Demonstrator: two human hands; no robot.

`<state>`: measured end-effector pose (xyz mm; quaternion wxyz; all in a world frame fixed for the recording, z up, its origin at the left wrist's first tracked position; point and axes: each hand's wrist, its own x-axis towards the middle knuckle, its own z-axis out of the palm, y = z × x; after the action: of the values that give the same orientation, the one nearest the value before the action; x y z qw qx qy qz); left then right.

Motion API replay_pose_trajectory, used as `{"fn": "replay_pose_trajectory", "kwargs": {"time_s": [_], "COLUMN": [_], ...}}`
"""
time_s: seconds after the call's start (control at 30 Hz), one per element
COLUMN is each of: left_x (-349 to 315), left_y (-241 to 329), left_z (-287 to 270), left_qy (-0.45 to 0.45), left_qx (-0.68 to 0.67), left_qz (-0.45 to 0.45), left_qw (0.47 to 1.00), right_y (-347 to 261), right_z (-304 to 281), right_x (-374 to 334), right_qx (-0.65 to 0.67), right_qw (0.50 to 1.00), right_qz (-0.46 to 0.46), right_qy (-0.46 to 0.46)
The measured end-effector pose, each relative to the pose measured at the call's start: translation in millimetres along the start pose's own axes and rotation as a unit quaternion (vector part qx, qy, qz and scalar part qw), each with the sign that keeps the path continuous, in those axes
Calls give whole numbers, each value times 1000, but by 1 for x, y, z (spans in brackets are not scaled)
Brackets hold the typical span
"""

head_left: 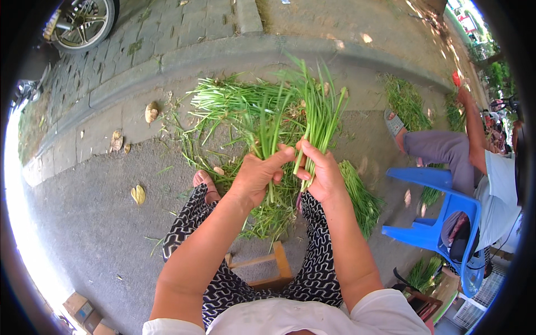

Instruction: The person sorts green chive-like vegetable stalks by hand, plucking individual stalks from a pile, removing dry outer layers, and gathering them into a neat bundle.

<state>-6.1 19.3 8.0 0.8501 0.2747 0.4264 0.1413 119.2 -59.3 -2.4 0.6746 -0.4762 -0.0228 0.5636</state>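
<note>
My right hand (322, 174) is closed round a bunch of green chives (321, 120), leaves pointing away from me and pale cut ends below the fingers. Close beside it, my left hand (258, 177) pinches a smaller bunch of chives (270, 131), whose stems stick out beneath the fingers. The fingertips of both hands nearly meet. Beyond them a pile of chives (234, 99) lies on the ground, pale ends to the left. Another heap of chives (356, 195) rests right of my right hand. Loose trimmings (268, 222) are scattered beneath my hands, between my feet.
A low wooden stool (283, 262) is between my legs. On the right, a person in grey trousers (441, 151) sits by a blue plastic chair (435, 226), with more chives (405, 100) nearby. A curb (195, 53) runs behind; a vehicle wheel (84, 23) stands far left.
</note>
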Motion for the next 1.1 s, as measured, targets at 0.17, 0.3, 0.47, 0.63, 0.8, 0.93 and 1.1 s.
{"fn": "replay_pose_trajectory", "kwargs": {"time_s": [0.17, 0.3, 0.47, 0.63, 0.8, 0.93, 1.1], "left_x": [2, 1, 3, -7, 0, 4, 8], "left_y": [-5, -7, -12, -4, 10, 10, 2], "left_z": [0, 5, 8, 9, -1, -4, -8], "left_qy": [6, 37, 0, -43, -84, -99, -81], "left_qx": [102, 120, 131, 157, 5, -88, -107], "left_qz": [41, 91, 133, 37, -18, -32, -25], "left_qw": [994, 988, 982, 986, 996, 991, 991], "right_y": [8, 14, 12, -5, -36, -26, -18], "right_z": [6, 5, -1, 1, -5, -3, 11], "right_x": [-4, -5, 0, 0, -4, -7, -14], "right_qx": [-57, -52, -8, -11, 20, 7, -92], "right_qw": [996, 995, 995, 994, 994, 1000, 994], "right_qz": [33, 21, 67, 44, -9, 16, 55], "right_qy": [57, 78, 72, 103, 111, 2, -30]}}
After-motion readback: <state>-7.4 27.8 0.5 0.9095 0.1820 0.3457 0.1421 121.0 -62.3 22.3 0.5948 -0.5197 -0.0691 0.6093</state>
